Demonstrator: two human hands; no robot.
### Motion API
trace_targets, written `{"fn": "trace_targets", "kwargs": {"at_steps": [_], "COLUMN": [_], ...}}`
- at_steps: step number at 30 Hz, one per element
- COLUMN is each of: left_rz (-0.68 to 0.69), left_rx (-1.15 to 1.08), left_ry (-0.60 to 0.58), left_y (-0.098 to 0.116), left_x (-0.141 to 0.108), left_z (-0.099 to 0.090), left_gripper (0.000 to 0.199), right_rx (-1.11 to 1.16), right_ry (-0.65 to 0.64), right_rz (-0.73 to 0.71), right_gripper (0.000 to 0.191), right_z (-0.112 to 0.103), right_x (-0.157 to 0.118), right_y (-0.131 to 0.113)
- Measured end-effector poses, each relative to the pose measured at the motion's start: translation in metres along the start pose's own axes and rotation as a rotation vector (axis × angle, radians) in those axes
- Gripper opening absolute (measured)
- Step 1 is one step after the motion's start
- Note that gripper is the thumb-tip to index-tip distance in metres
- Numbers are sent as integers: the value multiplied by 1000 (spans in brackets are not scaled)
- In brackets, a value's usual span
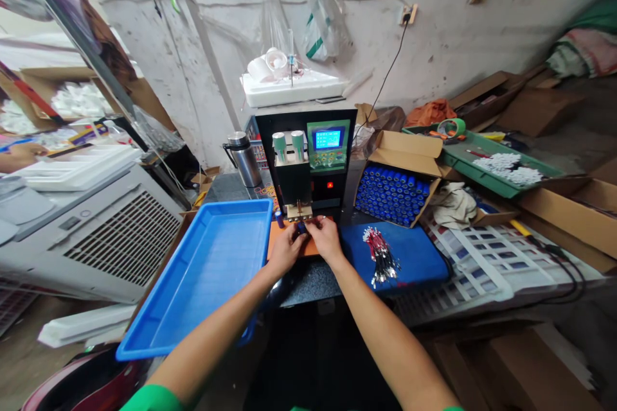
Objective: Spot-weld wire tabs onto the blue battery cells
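Both hands are at the front of a black spot welder [295, 183], just below its electrode tips. My left hand [286, 248] is closed around a blue cylindrical battery cell [301, 228], which shows only in part between the hands. Fingers pinched together, my right hand [326, 239] meets the cell's far side under the electrodes; whatever it grips is too small to make out. A second blue battery cell [279, 218] stands upright on the orange mat [308, 248], left of the electrodes. The welder's lit display [328, 138] is at its upper right.
A blue tray [212, 263] lies to the left, a steel flask [245, 159] behind it. Right of the welder, a cardboard box [409, 144] holds several blue cells. Red and black wire leads [380, 257] lie on a blue pad [424, 260]. Another person's hand [22, 157] shows far left.
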State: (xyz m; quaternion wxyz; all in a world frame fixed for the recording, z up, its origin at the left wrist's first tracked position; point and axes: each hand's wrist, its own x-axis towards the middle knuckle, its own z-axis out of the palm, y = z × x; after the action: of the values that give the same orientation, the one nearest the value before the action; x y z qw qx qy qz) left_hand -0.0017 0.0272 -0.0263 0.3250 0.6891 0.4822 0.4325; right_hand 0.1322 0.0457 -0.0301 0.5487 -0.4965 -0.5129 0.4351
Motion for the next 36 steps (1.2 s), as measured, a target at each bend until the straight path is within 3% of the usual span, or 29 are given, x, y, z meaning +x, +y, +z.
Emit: {"fn": "trace_targets", "kwargs": {"at_steps": [16,25,30,36], "left_rz": [6,3,-8,-87], "left_rx": [55,44,72,5], "left_ry": [18,15,24,-18], "left_y": [-2,-1,-1,8], "left_x": [1,0,3,2], "left_z": [0,-2,-3,-9], "left_gripper": [27,24,21,31], "right_rx": [1,58,7,188], "right_ry": [-3,-124,-112,-150], "right_rz": [-4,-44,-56,31], "right_gripper": [20,17,17,26], "right_z": [-1,-14,-11,-14], "right_x": [-2,-13,-9,-7], "right_y": [-2,-3,3,-2]}}
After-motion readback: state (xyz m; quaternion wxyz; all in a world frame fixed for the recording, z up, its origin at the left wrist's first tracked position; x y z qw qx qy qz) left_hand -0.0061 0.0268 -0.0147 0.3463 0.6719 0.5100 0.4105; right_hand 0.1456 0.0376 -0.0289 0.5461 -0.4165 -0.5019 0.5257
